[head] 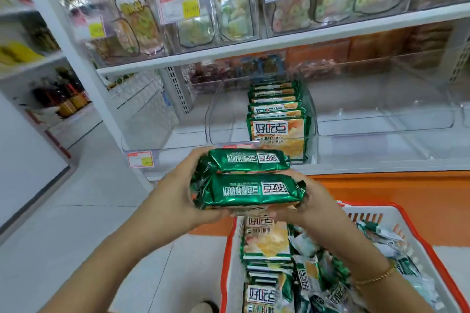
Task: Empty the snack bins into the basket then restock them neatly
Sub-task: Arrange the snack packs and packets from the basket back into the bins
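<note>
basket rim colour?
The basket rim is red-orange, the walls white. Head view shows it best.

Snack aisle of a retail shop: white metal shelves (279, 43) carry sealed bags (229, 15) behind pink-and-yellow price labels (178, 9), and clear plastic bins (381, 119) line the lower tier, one holding a row of identical green snack packets (277, 132). A red-rimmed shopping basket (226, 256) holds more of the same stock. Bottles (63, 99) fill a neighbouring shelf unit above the pale tiled floor (89, 185).
</note>
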